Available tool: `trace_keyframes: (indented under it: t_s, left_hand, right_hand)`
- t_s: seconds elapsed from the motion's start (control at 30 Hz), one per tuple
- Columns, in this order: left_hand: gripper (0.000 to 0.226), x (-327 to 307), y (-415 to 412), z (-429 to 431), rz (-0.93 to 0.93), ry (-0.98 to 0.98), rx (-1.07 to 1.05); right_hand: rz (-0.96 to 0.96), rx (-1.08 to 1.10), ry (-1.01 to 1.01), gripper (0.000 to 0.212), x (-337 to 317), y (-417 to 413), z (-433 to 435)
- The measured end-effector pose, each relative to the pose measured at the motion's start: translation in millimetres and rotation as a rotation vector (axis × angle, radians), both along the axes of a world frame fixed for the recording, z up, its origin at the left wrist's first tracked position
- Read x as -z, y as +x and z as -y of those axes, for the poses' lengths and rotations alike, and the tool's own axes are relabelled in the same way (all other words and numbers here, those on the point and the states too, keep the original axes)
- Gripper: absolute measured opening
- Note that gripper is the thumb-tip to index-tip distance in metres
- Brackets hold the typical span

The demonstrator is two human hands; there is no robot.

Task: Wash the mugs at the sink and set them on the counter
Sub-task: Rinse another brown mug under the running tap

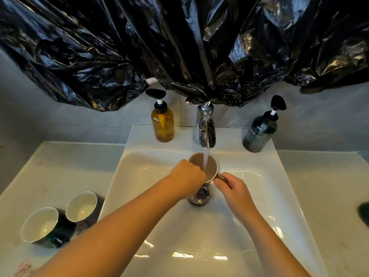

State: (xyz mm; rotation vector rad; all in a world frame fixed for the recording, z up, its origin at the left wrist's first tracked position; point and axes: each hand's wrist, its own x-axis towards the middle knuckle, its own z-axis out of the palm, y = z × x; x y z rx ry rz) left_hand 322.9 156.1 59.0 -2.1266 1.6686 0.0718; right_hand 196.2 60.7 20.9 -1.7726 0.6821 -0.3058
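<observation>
Two hands share one mug (pixel 212 165). The right hand (pixel 232 186) makes the firm grip, its fingers pinched on the thin handle (pixel 220 176) that juts from the mug's near right side. The left hand (pixel 187 174) curls over the near left rim, and its fingertips are hidden, so I cannot tell whether they rub the inner wall. The mug is held mouth-up, its long axis close to upright, directly beneath the faucet (pixel 206 132), whose stream (pixel 205 160) falls into brownish water inside. Below it lie the drain stopper (pixel 199 196) and the white sink (pixel 159 216); whether the mug's base touches either is hidden. A green mug (pixel 41 224) and a dark patterned mug (pixel 81 205) sit touching on the table (pixel 50 172), well left of the faucet and nearer the person. The set-down spot therefore probably lies on the left hand's side, opposite the handle, so the carry would swing leftward from under the faucet.
</observation>
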Motion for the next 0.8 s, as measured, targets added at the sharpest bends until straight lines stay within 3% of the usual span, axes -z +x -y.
trace_keyframes:
  t_s: [0.07, 0.17, 0.33, 0.4, 0.47, 0.57, 0.67, 0.7, 0.8]
  left_hand:
    - [0.022, 1.1, -4.6, -1.9, -0.028, -0.039, -0.014]
    - [0.043, 8.8, -14.0, -10.0, 0.01, -0.192, -0.035]
    - [0.036, 23.4, -15.7, -24.4, -0.077, -0.35, 0.136]
    - [0.031, 22.3, -12.5, -23.5, -0.014, -0.33, 0.154]
    - [0.027, 17.8, -10.4, -17.7, 0.084, -0.14, 0.126]
    - [0.047, 20.8, -5.7, -7.7, 0.201, 0.063, 0.093]
    - [0.036, 26.6, 0.2, -11.4, 0.09, -0.043, 0.093]
    - [0.035, 30.0, 1.1, -16.4, 0.048, -0.139, 0.109]
    - [0.035, 41.2, -2.8, -29.2, -0.041, -0.351, 0.174]
  right_hand:
    - [0.044, 0.027, 0.03, 0.02, -0.1, -2.5, -1.3]
    - [0.098, 0.126, 0.104, 0.008, 3.5, -6.8, -2.7]
    - [0.195, 0.157, 0.441, 0.023, 2.4, -3.0, -6.1]
    - [0.175, 0.202, 0.37, 0.032, 4.7, 2.1, -7.8]
    - [0.143, 0.226, 0.29, 0.035, 6.9, 6.2, -9.6]
    - [0.098, 0.231, 0.167, 0.032, 10.2, 9.6, -10.6]
    - [0.151, 0.285, 0.113, 0.027, 13.5, 11.9, -7.4]
    - [0.205, 0.312, 0.178, 0.029, 14.1, 11.8, -7.3]
    - [0.342, 0.262, 0.542, 0.062, 19.1, 11.7, -7.9]
